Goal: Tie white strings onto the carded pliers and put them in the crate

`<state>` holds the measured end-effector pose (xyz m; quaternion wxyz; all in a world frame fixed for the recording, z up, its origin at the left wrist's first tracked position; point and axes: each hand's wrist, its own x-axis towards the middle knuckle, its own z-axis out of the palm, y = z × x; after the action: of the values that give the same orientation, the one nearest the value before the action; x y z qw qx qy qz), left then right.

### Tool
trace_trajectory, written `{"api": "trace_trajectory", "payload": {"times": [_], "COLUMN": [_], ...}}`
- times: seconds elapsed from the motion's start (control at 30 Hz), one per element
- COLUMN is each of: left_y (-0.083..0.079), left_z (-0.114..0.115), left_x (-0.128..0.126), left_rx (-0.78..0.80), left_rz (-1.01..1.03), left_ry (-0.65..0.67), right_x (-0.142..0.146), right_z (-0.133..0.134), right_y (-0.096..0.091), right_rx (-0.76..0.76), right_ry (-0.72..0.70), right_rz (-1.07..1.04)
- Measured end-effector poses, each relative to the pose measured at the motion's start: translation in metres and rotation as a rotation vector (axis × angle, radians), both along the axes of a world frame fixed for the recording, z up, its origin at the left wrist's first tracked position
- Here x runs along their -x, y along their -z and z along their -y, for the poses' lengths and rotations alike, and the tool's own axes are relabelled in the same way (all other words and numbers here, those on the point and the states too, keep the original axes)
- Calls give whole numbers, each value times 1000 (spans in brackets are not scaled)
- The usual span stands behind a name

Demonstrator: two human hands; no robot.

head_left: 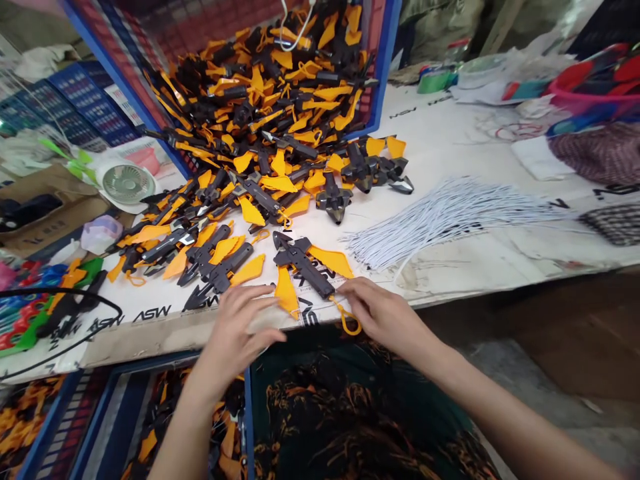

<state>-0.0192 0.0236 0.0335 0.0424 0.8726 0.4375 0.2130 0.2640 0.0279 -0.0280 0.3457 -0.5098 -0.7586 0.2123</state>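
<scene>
A black and orange toy piece (305, 267) with orange wings lies at the near edge of the white table (450, 267). My right hand (383, 313) rests beside its rear end, fingers bent and touching the orange loop (349, 325) at its tail. My left hand (235, 330) lies flat on the table edge with fingers stretched towards the piece's left wing, holding nothing. A big heap of the same black and orange pieces (260, 120) spills from a tipped blue crate (383, 60) across the table.
A bundle of white cords (445, 217) lies right of the heap. A small white fan (126, 183) and coloured plastic bits (30, 307) sit at the left. A black cable (65, 293) loops there. Blue crates (150, 413) with more pieces stand below the table.
</scene>
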Motion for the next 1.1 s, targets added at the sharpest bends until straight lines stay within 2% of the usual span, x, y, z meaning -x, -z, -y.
{"api": "trace_trajectory", "payload": {"times": [0.1,0.2,0.27,0.33,0.5,0.6,0.67,0.73,0.83,0.97,1.03,1.1], "left_y": [14,35,44,47,40,31,23,12,-1,-7,-7,-4], "left_z": [-6,-14,-18,-19,-21,-21,-21,-24,-29,-38,-41,-44], "left_x": [-59,-90,-88,-77,-43,-38,-44,-54,-69,-75,-73,-71], "left_rx": [38,55,42,34,77,133,164,209,346,458,397,253], "left_rz": [-91,-172,-178,-172,-190,-146,-52,68,183,201,149,52], "left_ry": [99,77,45,31,29,38,23,-2,-30,-67,-80,-103], "right_x": [6,11,5,-6,-37,-33,-17,5,38,61,61,57], "right_z": [1,3,4,5,8,12,17,24,32,34,34,35], "right_y": [1,-3,-7,-12,-21,-19,-16,-14,-10,-6,-4,-2], "right_rx": [-13,-28,-28,-47,-234,-394,-456,-478,-469,-419,-401,-388], "right_ry": [-54,-78,-85,-66,176,243,156,-8,-200,-251,-257,-238], "right_rz": [73,145,186,211,124,2,-53,-66,-68,-79,-99,-119]}}
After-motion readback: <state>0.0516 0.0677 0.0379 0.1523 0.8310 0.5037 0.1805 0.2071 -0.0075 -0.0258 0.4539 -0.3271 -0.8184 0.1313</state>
